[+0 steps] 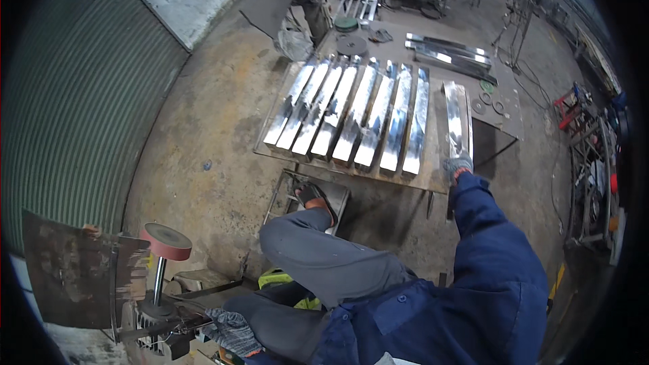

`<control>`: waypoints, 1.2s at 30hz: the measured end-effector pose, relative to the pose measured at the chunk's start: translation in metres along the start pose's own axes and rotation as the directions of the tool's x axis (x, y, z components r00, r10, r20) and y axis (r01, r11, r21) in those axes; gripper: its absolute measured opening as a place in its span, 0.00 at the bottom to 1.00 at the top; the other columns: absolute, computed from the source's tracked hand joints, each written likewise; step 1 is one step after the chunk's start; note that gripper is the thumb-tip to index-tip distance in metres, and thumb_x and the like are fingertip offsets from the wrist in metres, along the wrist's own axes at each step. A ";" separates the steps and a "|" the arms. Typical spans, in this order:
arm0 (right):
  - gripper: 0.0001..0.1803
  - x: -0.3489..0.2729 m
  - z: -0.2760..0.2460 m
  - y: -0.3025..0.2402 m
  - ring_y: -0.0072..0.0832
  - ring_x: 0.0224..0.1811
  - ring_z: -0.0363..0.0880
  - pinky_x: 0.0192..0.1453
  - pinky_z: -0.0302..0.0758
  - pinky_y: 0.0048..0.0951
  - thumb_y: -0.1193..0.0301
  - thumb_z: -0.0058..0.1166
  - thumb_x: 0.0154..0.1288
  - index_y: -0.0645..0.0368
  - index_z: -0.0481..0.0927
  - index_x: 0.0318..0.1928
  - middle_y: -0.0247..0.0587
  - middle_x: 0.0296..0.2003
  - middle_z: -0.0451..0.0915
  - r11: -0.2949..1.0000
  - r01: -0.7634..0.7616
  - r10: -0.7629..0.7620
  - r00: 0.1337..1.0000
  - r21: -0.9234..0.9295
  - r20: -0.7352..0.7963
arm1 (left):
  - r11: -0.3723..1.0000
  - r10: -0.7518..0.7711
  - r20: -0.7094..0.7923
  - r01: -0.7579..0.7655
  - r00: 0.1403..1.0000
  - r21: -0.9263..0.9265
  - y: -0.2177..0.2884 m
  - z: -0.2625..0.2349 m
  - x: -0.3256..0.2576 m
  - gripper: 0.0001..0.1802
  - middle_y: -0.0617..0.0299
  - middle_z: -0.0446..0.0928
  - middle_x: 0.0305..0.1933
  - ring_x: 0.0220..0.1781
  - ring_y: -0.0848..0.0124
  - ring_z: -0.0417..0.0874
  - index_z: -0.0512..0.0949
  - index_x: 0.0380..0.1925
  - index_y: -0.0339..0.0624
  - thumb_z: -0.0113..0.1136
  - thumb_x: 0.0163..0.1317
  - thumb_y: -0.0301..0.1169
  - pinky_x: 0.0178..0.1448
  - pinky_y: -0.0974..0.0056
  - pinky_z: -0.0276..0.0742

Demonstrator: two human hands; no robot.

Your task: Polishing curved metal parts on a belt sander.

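My right hand [459, 163], in a grey knit glove, is closed on the near end of a shiny metal bar [455, 115] at the table's right side. To its left, several similar polished bars [368, 118] lie side by side on the worktable [439, 179], their near ends at its front edge. Low on the left, beside my thigh, is my gloved left hand [233, 332], close to the belt grinder [159, 324]. How its fingers are set cannot be made out.
A red-rimmed wheel [166, 242] tops the grinder, with a dark sheet [84, 274] beside it. My sandalled foot [314, 199] rests on a metal frame [334, 192] under the table. More bars [449, 54] and abrasive discs [351, 45] lie farther back. A cluttered rack [588, 169] stands right.
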State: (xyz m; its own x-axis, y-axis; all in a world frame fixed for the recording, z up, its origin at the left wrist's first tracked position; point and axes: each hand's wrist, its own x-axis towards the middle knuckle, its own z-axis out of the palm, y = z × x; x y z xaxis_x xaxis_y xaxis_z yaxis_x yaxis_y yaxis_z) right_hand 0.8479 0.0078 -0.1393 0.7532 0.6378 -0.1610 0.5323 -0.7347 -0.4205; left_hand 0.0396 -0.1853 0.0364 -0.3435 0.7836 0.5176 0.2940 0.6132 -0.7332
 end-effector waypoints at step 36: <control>0.33 -0.348 -0.200 -0.316 0.42 0.43 0.80 0.49 0.75 0.39 0.62 0.74 0.36 0.60 0.77 0.46 0.47 0.40 0.80 -0.155 0.973 -0.753 -0.227 0.168 0.618 | -0.260 0.748 0.078 0.400 0.659 -0.879 0.000 -0.119 0.027 0.33 0.37 0.80 0.42 0.47 0.42 0.82 0.59 0.69 0.45 0.55 0.65 0.41 0.51 0.50 0.76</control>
State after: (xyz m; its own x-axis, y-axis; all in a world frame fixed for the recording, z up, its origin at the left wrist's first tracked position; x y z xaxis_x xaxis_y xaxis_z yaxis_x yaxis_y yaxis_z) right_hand 0.4947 -0.0278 0.2280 -0.8103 0.5513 -0.1989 0.5857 0.7736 -0.2419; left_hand 0.1371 -0.1525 0.1027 -0.0758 0.9672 -0.2423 0.5701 0.2414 0.7853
